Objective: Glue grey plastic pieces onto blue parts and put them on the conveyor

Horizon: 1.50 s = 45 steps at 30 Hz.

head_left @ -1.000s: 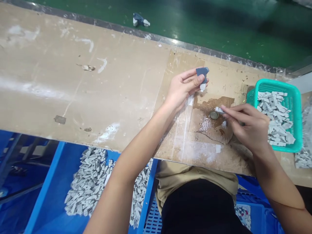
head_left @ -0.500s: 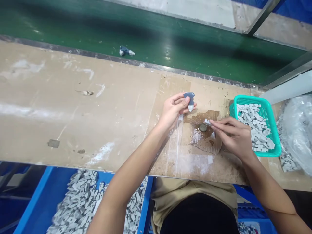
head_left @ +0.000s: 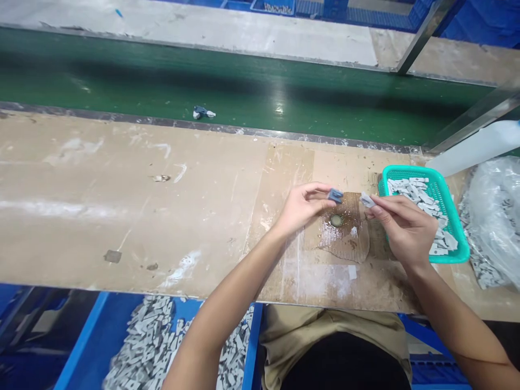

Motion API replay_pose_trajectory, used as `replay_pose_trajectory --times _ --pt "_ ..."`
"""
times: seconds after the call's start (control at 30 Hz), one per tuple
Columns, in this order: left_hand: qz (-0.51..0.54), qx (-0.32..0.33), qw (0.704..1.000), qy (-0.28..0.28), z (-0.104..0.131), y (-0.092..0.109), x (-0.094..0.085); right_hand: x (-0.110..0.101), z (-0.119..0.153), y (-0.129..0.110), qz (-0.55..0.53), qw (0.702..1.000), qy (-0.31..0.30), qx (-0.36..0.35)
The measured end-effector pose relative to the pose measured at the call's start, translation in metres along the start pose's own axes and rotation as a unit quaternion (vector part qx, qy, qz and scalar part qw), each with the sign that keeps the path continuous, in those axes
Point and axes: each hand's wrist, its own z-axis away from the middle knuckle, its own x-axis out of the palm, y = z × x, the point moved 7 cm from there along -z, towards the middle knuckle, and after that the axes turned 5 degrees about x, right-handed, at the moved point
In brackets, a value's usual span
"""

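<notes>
My left hand (head_left: 306, 206) pinches a small blue-grey part (head_left: 335, 195) between thumb and fingers. A small pale grey piece (head_left: 367, 200) is held in the fingertips of my right hand (head_left: 406, 222), a short gap away from the blue-grey part. Below and between the hands, a small round dish (head_left: 336, 220) with liquid sits on a wet, torn cardboard piece (head_left: 353, 244). The green basket (head_left: 461, 238), holding many light grey pieces, stands just beyond my right hand, which partly covers it.
A blue bin (head_left: 87, 336) full of grey pieces is below the table edge at left. Blue-and-white parts (head_left: 203, 112) lie on the green belt (head_left: 244, 92) behind the table (head_left: 203, 189). Clear plastic bags (head_left: 493, 211) lie at right.
My left hand has moved right and turned its blue-grey part. My right hand has drawn the pale piece away from the dish, up and to the right. The camera view has shifted.
</notes>
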Motion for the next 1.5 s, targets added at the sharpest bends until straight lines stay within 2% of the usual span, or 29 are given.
replay_pose_trajectory --times 0.17,0.47,0.63,0.77,0.87,1.07,1.27,1.5 --pt "-0.019 -0.012 0.997 -0.077 0.010 -0.004 0.021 -0.001 0.002 -0.007 -0.009 0.999 -0.007 -0.032" --pt "0.004 -0.010 0.995 -0.101 0.019 -0.016 0.032 0.001 0.003 -0.009 -0.013 0.998 -0.038 -0.052" --pt "0.008 -0.003 0.996 -0.092 0.024 -0.017 0.036 -0.004 0.005 -0.006 -0.026 0.998 -0.020 -0.046" --pt "-0.003 -0.016 0.997 -0.076 0.025 -0.015 0.035 -0.009 0.007 -0.002 -0.014 1.000 -0.003 -0.013" --pt "0.002 -0.024 0.998 -0.059 0.025 -0.014 0.033 -0.007 0.006 -0.001 -0.021 1.000 -0.023 -0.001" --pt "0.027 -0.029 0.998 -0.053 0.028 -0.016 0.033 0.000 0.005 -0.007 -0.030 0.997 -0.062 -0.037" --pt "0.025 -0.013 0.999 -0.026 0.033 -0.012 0.029 0.010 0.006 -0.003 -0.047 0.991 -0.120 -0.032" --pt "-0.006 -0.014 1.000 0.004 0.033 -0.013 0.025 0.017 0.005 -0.001 -0.093 0.985 -0.141 -0.023"
